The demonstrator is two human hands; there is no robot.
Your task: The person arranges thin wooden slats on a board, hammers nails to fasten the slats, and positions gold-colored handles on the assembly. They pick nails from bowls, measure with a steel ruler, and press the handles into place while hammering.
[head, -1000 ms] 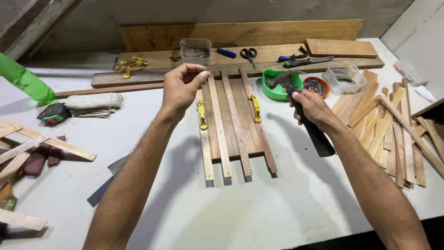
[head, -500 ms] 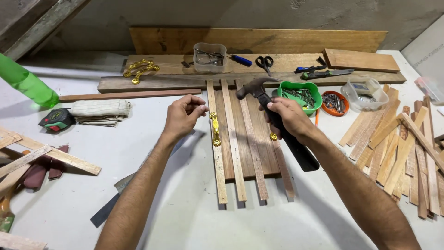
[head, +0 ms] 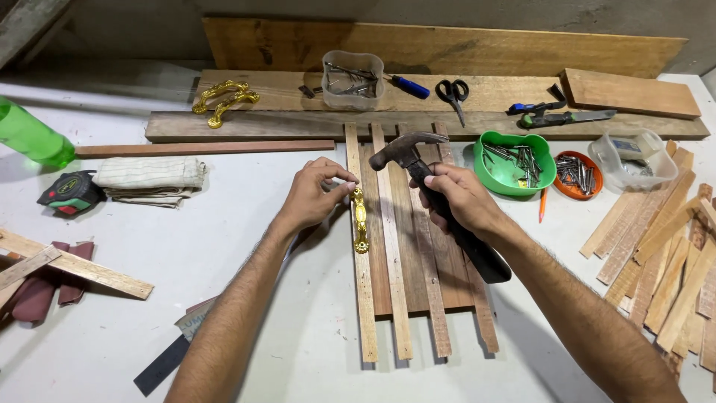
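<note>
The left hand (head: 313,195) pinches something too small to make out at the top end of the gold handle (head: 360,220), which lies along the left slat of the slatted panel (head: 403,246) on the tabletop (head: 224,246). The right hand (head: 459,198) is closed around the hammer (head: 440,201), gripped high near the head, which hovers over the panel just right of the handle. To do this well, I judge short, light taps suit best, fingertips kept low and clear, handle held square to the slat.
</note>
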